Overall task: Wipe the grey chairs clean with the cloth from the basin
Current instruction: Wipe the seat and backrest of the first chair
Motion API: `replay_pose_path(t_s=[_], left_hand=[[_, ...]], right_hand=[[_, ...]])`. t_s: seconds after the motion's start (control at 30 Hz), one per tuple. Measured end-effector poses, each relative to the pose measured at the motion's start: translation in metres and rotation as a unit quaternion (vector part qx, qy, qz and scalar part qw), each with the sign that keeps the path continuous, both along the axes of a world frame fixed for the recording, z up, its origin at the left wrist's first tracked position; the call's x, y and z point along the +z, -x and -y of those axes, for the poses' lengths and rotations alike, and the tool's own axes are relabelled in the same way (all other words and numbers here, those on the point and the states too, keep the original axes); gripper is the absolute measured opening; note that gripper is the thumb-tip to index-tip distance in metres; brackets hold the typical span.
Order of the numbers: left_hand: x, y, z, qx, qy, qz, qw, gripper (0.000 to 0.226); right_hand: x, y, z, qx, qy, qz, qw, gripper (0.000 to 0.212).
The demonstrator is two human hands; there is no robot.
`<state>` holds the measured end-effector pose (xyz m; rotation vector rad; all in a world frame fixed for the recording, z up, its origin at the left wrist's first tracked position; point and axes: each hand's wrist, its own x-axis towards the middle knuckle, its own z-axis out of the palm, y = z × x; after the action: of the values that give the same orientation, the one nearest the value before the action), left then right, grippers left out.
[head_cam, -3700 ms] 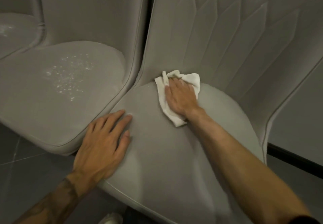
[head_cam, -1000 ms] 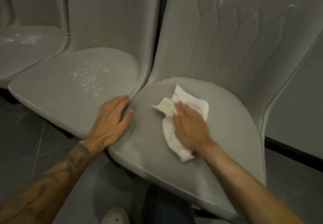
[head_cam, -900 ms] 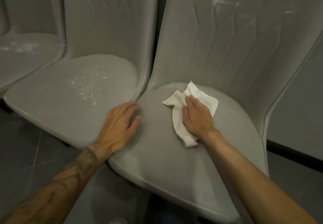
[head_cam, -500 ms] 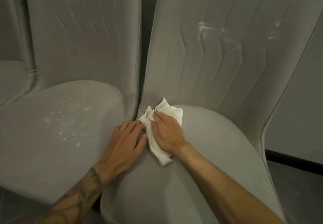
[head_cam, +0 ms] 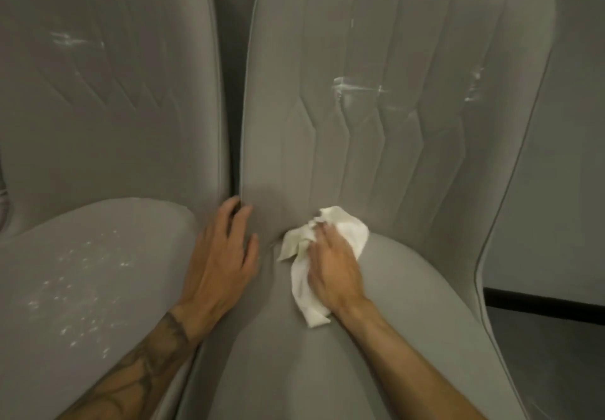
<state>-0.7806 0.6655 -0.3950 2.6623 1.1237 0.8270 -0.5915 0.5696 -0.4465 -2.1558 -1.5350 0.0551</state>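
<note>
Cloth (head_cam: 355,231): at the seat crease of the right chair (head_cam: 409,321), pressed under the flat fingers of the right hand (head_cam: 335,275).
Left hand (head_cam: 222,262): open, flat on the seat edge, just beside.
Smears (head_cam: 347,87): up the backrest, above the right hand.

Your cloth (head_cam: 353,229) is white. The right grey chair (head_cam: 409,321) carries zigzag stitched lines and white smears on its back; the left grey chair (head_cam: 98,233) has white specks on its seat. Your left forearm (head_cam: 140,370) bears a dark tattoo.
</note>
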Motion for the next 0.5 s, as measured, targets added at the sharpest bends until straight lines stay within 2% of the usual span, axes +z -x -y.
replay_pose_path(t_s=[0.07,0.13,0.23,0.33,0.5], left_hand=[[0.012,-0.015,-0.012,0.002,-0.027,0.021,0.999,0.048],[0.024,-0.030,-0.023,0.005,-0.052,0.044,0.998,0.052],[0.044,-0.049,-0.041,-0.007,-0.102,0.082,0.991,0.056],[0.068,-0.070,-0.064,-0.014,-0.159,0.109,0.981,0.060],[0.120,-0.115,-0.103,-0.015,-0.245,0.144,0.959,0.060]], right_hand=[[0.010,-0.009,0.006,-0.100,-0.101,-0.097,0.985,0.041],[0.020,-0.012,0.015,-0.180,-0.184,-0.165,0.952,0.047],[0.046,-0.031,0.024,-0.221,-0.286,-0.064,0.930,0.052],[0.080,-0.078,0.016,-0.250,-0.334,0.063,0.907,0.056],[0.097,-0.130,0.006,-0.294,-0.269,0.152,0.904,0.065]])
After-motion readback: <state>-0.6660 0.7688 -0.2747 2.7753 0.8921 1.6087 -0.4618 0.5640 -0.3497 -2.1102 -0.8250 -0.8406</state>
